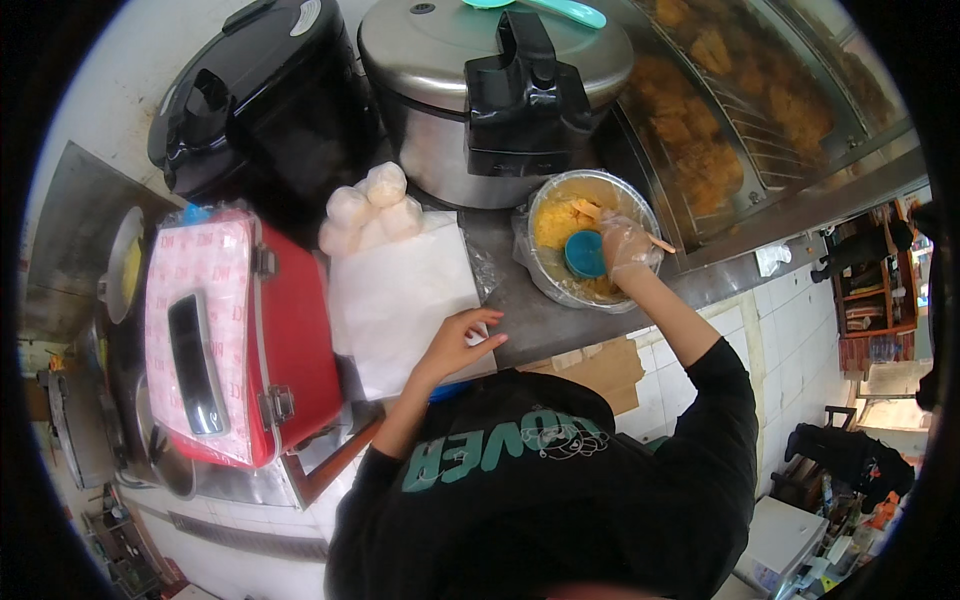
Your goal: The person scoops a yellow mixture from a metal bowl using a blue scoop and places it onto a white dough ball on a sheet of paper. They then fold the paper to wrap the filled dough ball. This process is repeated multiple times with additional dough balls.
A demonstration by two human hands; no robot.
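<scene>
My right hand (627,241), in a clear plastic glove, is inside a round metal pot (651,204) lined with a plastic bag. Its fingers close around a wooden spatula (660,242), whose handle end sticks out to the right. Crumbly yellow food (553,217) covers part of the pot's inside. A blue cup (585,253) sits among it, just left of the gloved hand. My left hand (461,341), bare and holding nothing, hovers with fingers apart at the lower right part of a stack of white paper sheets (405,300). Whether it touches the paper is unclear.
Plastic-wrapped white round items (373,210) lie above the paper. Behind stand a steel rice cooker (435,142) and a black cooker (277,97). A red box (292,337) borders the left. At right, a glass-fronted case (697,150) holds browned food. Cardboard (600,371) lies below the counter edge.
</scene>
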